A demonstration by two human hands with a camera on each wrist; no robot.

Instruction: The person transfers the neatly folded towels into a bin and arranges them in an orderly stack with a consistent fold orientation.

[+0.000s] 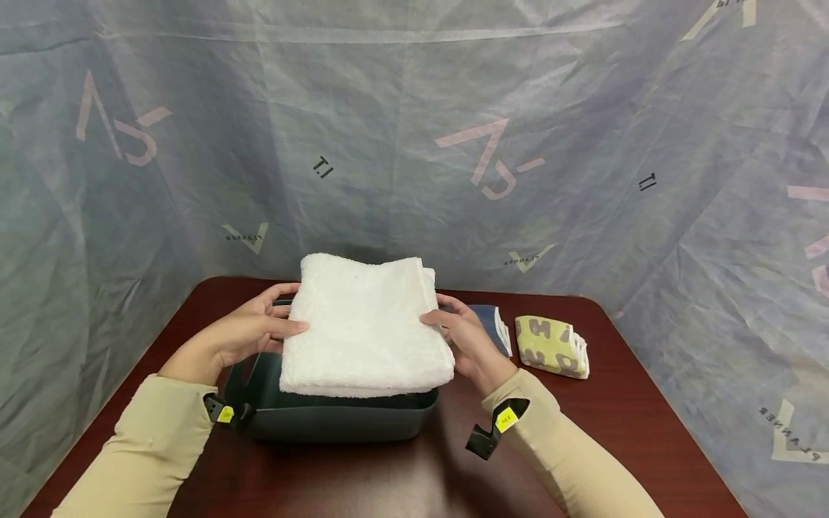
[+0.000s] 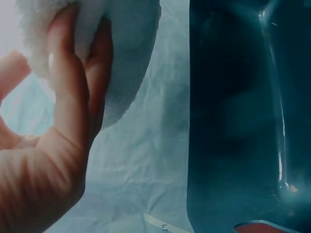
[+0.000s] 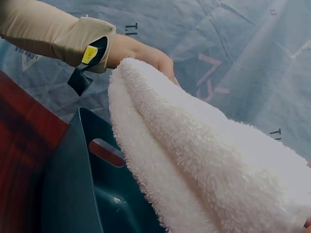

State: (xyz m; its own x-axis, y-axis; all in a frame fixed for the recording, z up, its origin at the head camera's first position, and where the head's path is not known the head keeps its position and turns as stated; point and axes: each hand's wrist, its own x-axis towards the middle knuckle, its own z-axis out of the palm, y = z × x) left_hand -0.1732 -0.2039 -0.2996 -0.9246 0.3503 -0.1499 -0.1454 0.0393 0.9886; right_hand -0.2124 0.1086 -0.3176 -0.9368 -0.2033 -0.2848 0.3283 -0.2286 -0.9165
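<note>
The white towel (image 1: 363,327), folded in layers, was positioned above the dark green bin (image 1: 337,426), raised clear of its interior in the right wrist view. Both hands were engaged on it: the left hand (image 1: 249,332) gripped the left edge, thumb on the upper face, and the right hand (image 1: 471,344) pinched the right edge in the same manner. The bin rested on the tabletop (image 1: 637,424), a handle slot (image 3: 107,153) in its end wall. To the right, partly hidden by the right hand, lay a blue cloth (image 1: 487,324); beyond it, apart, lay a folded yellow-green cloth (image 1: 550,347). A grey sheet (image 1: 395,144) hung behind the tabletop. Several faults were judged possible from this state. Because the layers were held only at the sides, a slack or uneven grip could have let the lower layers slide and the fold open. Release by one hand before the other could have tilted the towel and bunched it. Because the towel spanned much of the bin's width, off-centre lowering could have caught an edge on the rim. With neither hand steadying the bin, such contact could have shifted it; a wide right-hand swing could have disturbed the blue cloth.
</note>
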